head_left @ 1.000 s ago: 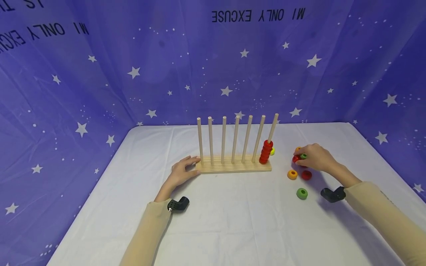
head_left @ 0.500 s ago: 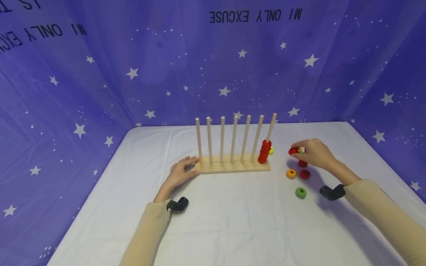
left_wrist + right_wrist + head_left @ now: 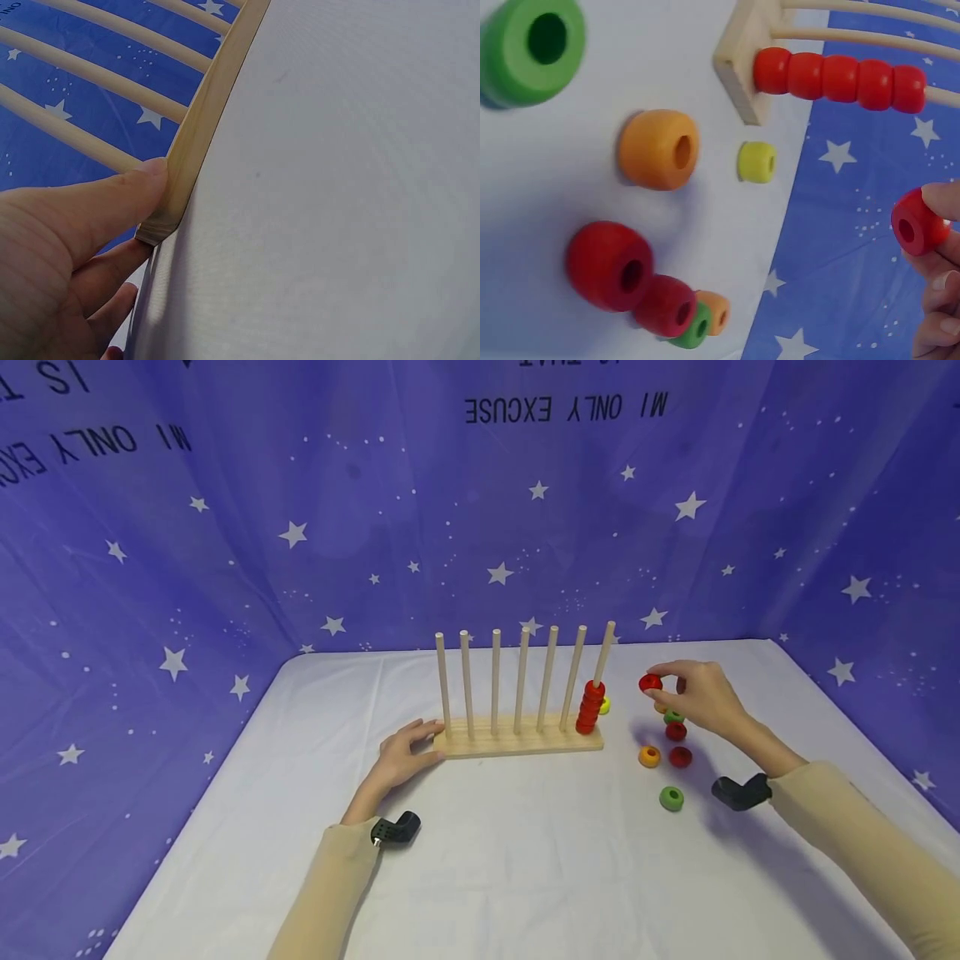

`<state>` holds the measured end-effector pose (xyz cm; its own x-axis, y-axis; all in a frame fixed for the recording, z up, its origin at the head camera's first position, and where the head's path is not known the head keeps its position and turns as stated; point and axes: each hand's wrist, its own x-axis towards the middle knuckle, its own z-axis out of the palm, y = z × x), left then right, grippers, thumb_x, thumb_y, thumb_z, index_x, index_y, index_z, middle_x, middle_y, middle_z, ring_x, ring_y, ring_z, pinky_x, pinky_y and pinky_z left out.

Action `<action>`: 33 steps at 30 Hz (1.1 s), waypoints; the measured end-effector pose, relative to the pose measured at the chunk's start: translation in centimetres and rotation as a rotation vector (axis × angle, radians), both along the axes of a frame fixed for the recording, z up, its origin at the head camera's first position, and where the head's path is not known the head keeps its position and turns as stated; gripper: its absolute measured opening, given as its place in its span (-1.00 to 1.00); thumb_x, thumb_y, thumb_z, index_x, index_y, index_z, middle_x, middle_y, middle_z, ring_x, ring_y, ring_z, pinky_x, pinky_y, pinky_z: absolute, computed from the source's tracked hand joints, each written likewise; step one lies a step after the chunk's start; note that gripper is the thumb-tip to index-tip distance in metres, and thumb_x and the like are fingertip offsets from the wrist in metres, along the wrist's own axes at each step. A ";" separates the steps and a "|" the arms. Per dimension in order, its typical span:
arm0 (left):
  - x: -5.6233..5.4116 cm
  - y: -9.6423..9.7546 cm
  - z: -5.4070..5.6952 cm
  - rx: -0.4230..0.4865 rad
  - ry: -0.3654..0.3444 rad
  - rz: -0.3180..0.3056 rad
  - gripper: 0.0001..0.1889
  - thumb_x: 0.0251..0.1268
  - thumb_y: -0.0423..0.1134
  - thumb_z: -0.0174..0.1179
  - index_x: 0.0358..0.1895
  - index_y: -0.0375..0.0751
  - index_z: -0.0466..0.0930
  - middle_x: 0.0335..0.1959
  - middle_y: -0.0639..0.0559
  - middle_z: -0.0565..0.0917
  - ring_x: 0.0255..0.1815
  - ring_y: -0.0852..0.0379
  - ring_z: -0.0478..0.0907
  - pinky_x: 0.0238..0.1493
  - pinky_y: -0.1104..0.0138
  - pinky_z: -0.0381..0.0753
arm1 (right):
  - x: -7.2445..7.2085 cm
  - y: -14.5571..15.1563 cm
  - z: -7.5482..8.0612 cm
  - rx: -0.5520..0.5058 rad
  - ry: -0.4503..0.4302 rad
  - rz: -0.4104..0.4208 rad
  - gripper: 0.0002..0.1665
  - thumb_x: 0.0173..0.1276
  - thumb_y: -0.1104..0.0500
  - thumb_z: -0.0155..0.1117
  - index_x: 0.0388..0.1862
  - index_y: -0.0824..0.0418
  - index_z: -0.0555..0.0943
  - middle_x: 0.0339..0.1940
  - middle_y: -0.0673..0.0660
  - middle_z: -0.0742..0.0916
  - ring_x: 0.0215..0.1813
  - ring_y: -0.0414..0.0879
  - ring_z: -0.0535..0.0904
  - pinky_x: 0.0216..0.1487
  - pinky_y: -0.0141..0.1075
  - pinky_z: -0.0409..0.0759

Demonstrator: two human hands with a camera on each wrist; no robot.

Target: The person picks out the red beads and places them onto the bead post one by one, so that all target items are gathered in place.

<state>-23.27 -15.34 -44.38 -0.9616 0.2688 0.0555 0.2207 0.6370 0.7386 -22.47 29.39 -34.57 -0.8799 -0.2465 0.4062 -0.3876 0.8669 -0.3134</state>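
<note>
My left hand (image 3: 399,762) holds the left end of a wooden bead rack (image 3: 517,745), whose flat base carries a row of upright pegs. In the left wrist view the thumb (image 3: 124,199) presses on the base's front edge, with a finger against its end. A stack of red beads (image 3: 590,708) sits on the rightmost peg; the other pegs are bare. To the right of the rack, my right hand (image 3: 705,695) pinches a red bead (image 3: 915,223) between thumb and fingertips, raised above the table. Its hole shows in the right wrist view.
Loose beads lie under and near my right hand: orange (image 3: 649,756), green (image 3: 672,798), red (image 3: 680,757) and more in a cluster. A yellow bead (image 3: 757,162) lies behind the rack's right end. A purple star-printed cloth (image 3: 495,510) rises behind the white table.
My right hand has lifted the red bead from the cluster and moved slightly left and away, uncovering the beads beneath. The left hand has stayed on the rack's end.
</note>
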 end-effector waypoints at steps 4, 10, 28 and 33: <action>0.0 0.2 0.1 0.013 0.000 0.000 -0.47 0.12 -0.14 0.30 0.21 -0.12 0.48 0.35 -0.11 0.40 0.48 -0.20 0.12 0.37 -0.22 -0.12 | -0.1 -0.2 0.5 0.001 0.052 0.012 -0.66 0.07 0.20 0.41 -0.15 0.31 0.67 -0.44 0.19 0.73 -0.63 -0.21 0.25 -0.72 -0.42 0.18; 0.1 0.2 0.0 0.007 0.007 0.004 -0.46 0.12 -0.15 0.30 0.21 -0.12 0.48 0.35 -0.10 0.41 0.48 -0.20 0.13 0.37 -0.21 -0.11 | -0.3 -0.6 1.0 -0.001 0.083 0.005 -0.66 0.09 0.20 0.41 -0.13 0.30 0.67 -0.46 0.18 0.71 -0.60 -0.19 0.26 -0.69 -0.42 0.18; 0.0 0.1 -0.1 0.009 0.003 -0.004 -0.46 0.12 -0.14 0.29 0.22 -0.13 0.48 0.35 -0.12 0.41 0.48 -0.20 0.12 0.38 -0.22 -0.13 | 0.1 -1.2 2.7 -0.083 0.194 -0.037 -0.62 0.00 0.24 0.48 -0.14 0.30 0.68 -0.66 0.12 0.58 -0.60 -0.21 0.25 -0.65 -0.43 0.20; -0.1 0.2 -0.1 0.016 0.014 -0.002 -0.46 0.12 -0.15 0.29 0.22 -0.13 0.48 0.34 -0.12 0.41 0.48 -0.21 0.13 0.37 -0.22 -0.12 | -0.1 -1.7 3.2 -0.111 0.210 -0.031 -0.63 0.03 0.22 0.47 -0.14 0.28 0.69 -0.67 0.12 0.56 -0.60 -0.21 0.24 -0.63 -0.43 0.19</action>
<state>-23.34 -15.15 -44.50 -0.9602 0.2698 0.0731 0.2323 0.6249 0.7454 -22.59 27.68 -31.38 -0.7797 -0.1644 0.6042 -0.4281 0.8441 -0.3228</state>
